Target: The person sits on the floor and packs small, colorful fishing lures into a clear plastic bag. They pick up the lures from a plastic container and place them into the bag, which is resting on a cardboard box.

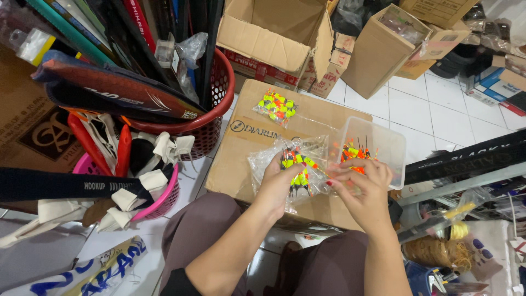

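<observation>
Head view shows our left hand [279, 178] and our right hand [361, 183] meeting over the near half of a closed cardboard box [246, 159] that serves as our work surface. Both hands are closed in a pinch on a clear plastic bag [293, 159], the left gripping its left side, the right's fingertips holding its right edge. Inside the bag we see small fishing floats [298, 164] in yellow, orange and black. Just beyond our right hand, at the box's right edge, a clear plastic tub [383, 145] lies tilted with more orange and yellow floats [353, 152] in it. Near the far edge of the box rests a second small bag of yellow and orange floats [275, 106]. Left of the box stand a red basket [216, 109] full of rods in sleeves and a pink basket [164, 200] with cloth pouches. Open cartons [274, 38] sit beyond on the white tiled floor [433, 118].
</observation>
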